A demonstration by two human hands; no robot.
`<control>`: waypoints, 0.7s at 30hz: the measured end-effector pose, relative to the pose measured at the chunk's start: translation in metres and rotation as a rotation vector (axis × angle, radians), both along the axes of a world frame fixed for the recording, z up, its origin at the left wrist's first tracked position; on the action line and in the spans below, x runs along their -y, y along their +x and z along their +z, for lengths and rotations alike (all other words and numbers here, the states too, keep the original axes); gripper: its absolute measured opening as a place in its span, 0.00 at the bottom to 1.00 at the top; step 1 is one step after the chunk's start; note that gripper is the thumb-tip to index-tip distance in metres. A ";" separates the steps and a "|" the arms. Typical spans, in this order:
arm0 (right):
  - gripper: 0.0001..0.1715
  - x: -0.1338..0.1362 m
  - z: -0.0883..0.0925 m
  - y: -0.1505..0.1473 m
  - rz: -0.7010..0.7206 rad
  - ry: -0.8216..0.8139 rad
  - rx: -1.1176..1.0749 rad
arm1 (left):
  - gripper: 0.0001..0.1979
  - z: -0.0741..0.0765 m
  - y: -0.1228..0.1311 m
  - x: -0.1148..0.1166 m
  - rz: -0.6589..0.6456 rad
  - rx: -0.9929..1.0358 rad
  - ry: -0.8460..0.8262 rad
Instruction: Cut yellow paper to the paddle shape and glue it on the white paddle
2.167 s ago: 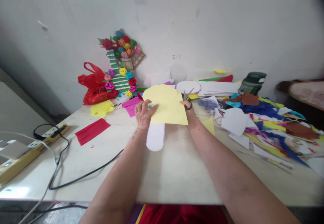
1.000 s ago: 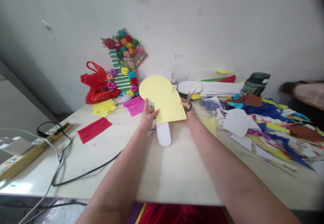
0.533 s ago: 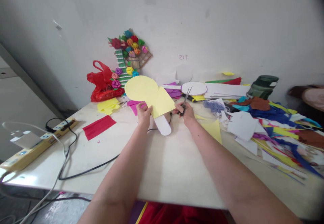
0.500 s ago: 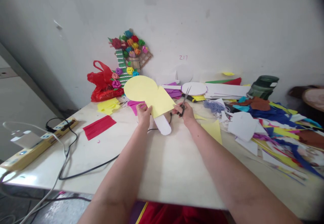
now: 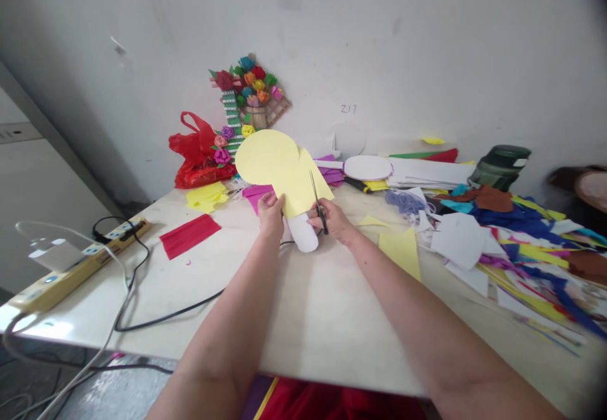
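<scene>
"While you look at the two hands, can you explain to me how they are posed?"

"Yes. Both forearms (image 5: 417, 312) reach forward over the table (image 5: 332, 338), and they come nearer to each other towards the hands. The left hand (image 5: 272, 214) is bent with curled fingers. The right hand (image 5: 334, 221) is turned inward, to the left one, and the two are near but apart."

"What is between the left fingers?"

"They make a narrow pinch on the lower left edge of the yellow paper (image 5: 272, 160). This paper is held up in front of the person, with its rounded part at the upper left and a pointed corner at the right. Behind it is the white shape (image 5: 304, 235); its rounded end comes out below, between the two hands."

"And the right fingers?"

"They are closed around the black handles of the scissors (image 5: 319, 207). The blades point upward before the yellow paper, but I cannot tell if they touch it. The fingertips are just beside the white shape's right edge."

"What lies around?"

"At the left, a red piece (image 5: 190, 235); near the right forearm, a yellow sheet (image 5: 401, 252)."
</scene>
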State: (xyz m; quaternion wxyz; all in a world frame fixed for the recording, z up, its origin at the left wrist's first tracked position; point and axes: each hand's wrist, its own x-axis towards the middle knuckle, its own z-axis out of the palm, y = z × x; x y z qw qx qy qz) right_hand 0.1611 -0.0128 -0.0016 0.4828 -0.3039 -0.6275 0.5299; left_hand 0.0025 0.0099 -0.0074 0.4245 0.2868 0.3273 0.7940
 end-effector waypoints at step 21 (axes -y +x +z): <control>0.23 -0.010 -0.005 0.007 -0.072 -0.052 0.009 | 0.13 -0.007 -0.012 -0.004 -0.135 0.070 0.020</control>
